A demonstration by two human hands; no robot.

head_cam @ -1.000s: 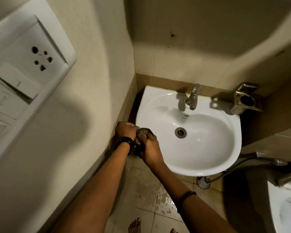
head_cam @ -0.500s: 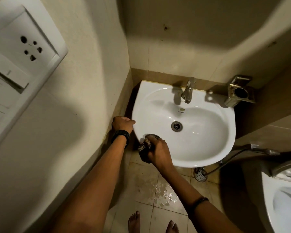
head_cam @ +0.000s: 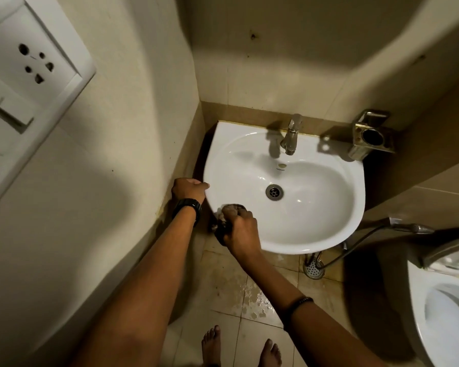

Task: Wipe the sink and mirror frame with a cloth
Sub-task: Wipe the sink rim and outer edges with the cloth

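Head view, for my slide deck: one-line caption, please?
Right hand holds a dark cloth on the sink rim; left hand grips the rim's left edge.

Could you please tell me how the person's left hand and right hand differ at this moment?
The left hand grips the left rim of the sink bare; the right hand holds a dark cloth against the near rim. The left wrist wears a chunky black watch, the right wrist a thin dark band. Both work at the same white sink.

Both arms are stretched forward; the left hand [head_cam: 187,190] is curled over the edge of the sink [head_cam: 289,247], the right hand [head_cam: 240,230] is clenched round the cloth [head_cam: 220,229]
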